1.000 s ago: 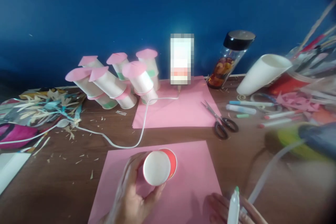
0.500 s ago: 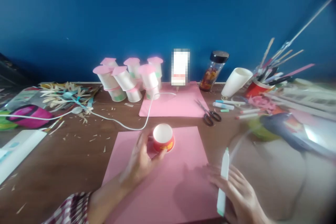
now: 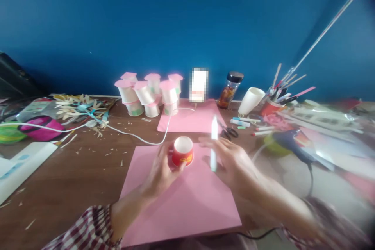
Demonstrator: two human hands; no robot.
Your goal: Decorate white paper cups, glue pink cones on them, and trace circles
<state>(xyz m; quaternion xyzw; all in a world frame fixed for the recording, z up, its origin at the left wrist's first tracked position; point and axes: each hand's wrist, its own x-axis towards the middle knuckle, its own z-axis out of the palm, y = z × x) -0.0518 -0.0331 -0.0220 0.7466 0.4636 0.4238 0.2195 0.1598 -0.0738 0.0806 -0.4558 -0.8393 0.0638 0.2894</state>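
My left hand [image 3: 159,168] is closed around a small red paper cup [image 3: 179,155] with a yellow pattern and a white inside. The cup stands on a pink sheet of paper [image 3: 181,207], its open end facing up. To the right of it, my right hand [image 3: 233,156] grips a white marker [image 3: 214,146], held nearly upright between thumb and fingers. The marker is blurred and apart from the cup. Behind it, black-handled scissors [image 3: 231,131] lie partly hidden on the table.
Several white paper cups with pink tops [image 3: 145,93] stand stacked at the back left. A white cable [image 3: 129,136] crosses the table. At the right are a dark-lidded jar [image 3: 230,90], a tilted white cup [image 3: 251,100], loose markers [image 3: 240,123], a red pen cup [image 3: 271,107] and a glue gun [image 3: 288,146].
My right hand has moved left and forward with the marker, closer to the cup. My left hand still holds the cup on the pink sheet. The camera view has shifted slightly.
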